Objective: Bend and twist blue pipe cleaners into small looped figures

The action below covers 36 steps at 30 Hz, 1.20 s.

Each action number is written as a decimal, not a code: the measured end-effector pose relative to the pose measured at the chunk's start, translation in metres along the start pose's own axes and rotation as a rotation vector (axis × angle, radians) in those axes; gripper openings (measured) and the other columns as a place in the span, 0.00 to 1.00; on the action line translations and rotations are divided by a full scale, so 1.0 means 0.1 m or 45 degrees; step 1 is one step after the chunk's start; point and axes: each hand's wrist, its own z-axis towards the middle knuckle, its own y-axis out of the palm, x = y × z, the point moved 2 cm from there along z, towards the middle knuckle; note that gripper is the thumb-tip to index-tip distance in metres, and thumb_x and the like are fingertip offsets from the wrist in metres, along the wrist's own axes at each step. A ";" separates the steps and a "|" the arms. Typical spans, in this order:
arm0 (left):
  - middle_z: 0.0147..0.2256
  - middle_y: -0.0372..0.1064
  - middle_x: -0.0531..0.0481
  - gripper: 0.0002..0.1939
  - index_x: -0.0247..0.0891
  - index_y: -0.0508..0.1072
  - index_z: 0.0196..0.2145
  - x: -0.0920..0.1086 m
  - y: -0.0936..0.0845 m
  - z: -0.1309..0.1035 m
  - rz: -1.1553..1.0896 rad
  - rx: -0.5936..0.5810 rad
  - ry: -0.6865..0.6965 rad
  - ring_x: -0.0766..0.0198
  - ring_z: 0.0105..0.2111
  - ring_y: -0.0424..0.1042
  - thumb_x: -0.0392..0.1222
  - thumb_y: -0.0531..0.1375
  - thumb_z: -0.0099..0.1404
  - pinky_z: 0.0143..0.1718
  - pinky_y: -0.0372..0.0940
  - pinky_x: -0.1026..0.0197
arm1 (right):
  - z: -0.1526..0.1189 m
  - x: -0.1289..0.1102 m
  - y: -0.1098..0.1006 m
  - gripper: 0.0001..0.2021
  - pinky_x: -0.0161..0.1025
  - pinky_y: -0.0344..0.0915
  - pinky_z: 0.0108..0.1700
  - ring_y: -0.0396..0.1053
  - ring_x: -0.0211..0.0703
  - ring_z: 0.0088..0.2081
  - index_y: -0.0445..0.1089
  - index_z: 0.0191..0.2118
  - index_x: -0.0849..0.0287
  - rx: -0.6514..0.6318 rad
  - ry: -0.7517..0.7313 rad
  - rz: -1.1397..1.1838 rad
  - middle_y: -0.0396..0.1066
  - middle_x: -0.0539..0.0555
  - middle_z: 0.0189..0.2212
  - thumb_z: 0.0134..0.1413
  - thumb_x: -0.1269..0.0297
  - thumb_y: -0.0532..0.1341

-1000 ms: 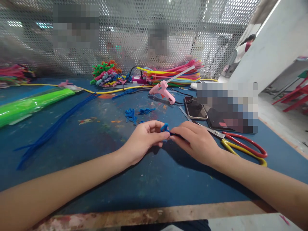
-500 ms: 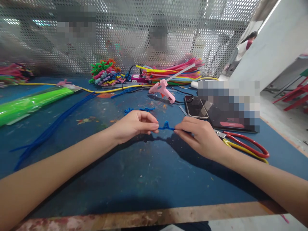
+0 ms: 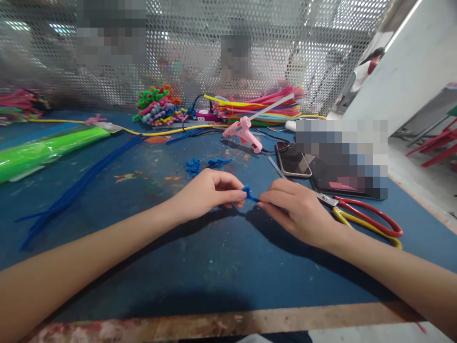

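The short blue pipe cleaner piece [image 3: 250, 195] lies crosswise just above the desk [image 3: 214, 267], pinched at either end between the left hand [image 3: 209, 193] and right hand [image 3: 298, 209], equally near.

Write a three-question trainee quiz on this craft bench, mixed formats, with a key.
1. True or false: both the left hand and right hand pinch the blue pipe cleaner.
2. Which tool lies just right of the right hand? A) glue gun B) scissors C) phone
3. Fill in: the packet at far left is ____ in colour.

Key: 1 true; 2 B; 3 green.
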 end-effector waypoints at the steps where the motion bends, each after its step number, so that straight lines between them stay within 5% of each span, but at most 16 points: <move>1: 0.21 0.72 0.50 0.08 0.35 0.75 0.24 -0.01 -0.03 0.01 0.032 0.010 0.009 0.68 0.22 0.68 0.43 0.64 0.52 0.25 0.63 0.68 | 0.00 0.01 0.00 0.09 0.34 0.58 0.31 0.61 0.38 0.29 0.69 0.33 0.61 -0.015 0.012 0.010 0.65 0.54 0.25 0.60 0.68 0.52; 6: 0.20 0.71 0.51 0.08 0.35 0.74 0.24 -0.03 -0.15 0.06 0.024 0.004 -0.015 0.68 0.21 0.68 0.43 0.64 0.51 0.26 0.64 0.67 | 0.00 0.06 0.00 0.09 0.34 0.58 0.30 0.61 0.38 0.28 0.69 0.33 0.61 -0.030 0.059 0.040 0.65 0.54 0.25 0.60 0.68 0.52; 12: 0.20 0.68 0.52 0.10 0.34 0.71 0.25 -0.01 -0.03 -0.01 -0.086 -0.014 -0.134 0.70 0.20 0.67 0.45 0.64 0.53 0.22 0.64 0.68 | -0.02 0.04 0.04 0.07 0.34 0.60 0.33 0.64 0.39 0.30 0.69 0.37 0.62 0.023 0.046 -0.102 0.69 0.55 0.28 0.58 0.67 0.54; 24: 0.20 0.66 0.54 0.10 0.34 0.73 0.29 0.02 0.21 -0.14 -0.484 -0.106 -0.337 0.73 0.19 0.64 0.43 0.65 0.53 0.17 0.62 0.73 | -0.04 -0.07 -0.12 0.11 0.37 0.54 0.27 0.59 0.37 0.26 0.71 0.38 0.58 0.101 -0.433 -0.632 0.69 0.51 0.24 0.60 0.69 0.51; 32: 0.22 0.69 0.54 0.09 0.33 0.73 0.31 0.04 0.21 -0.17 -0.445 -0.130 -0.390 0.74 0.20 0.66 0.39 0.66 0.52 0.18 0.63 0.75 | -0.04 -0.10 -0.13 0.08 0.38 0.49 0.26 0.56 0.36 0.25 0.70 0.37 0.60 0.113 -0.507 -0.660 0.68 0.50 0.23 0.59 0.68 0.54; 36: 0.21 0.67 0.55 0.07 0.33 0.72 0.29 0.02 0.22 -0.17 -0.515 -0.191 -0.402 0.76 0.18 0.64 0.38 0.65 0.53 0.19 0.63 0.74 | -0.05 -0.11 -0.10 0.08 0.38 0.47 0.26 0.55 0.36 0.24 0.70 0.34 0.61 0.071 -0.465 -0.447 0.66 0.50 0.21 0.58 0.70 0.53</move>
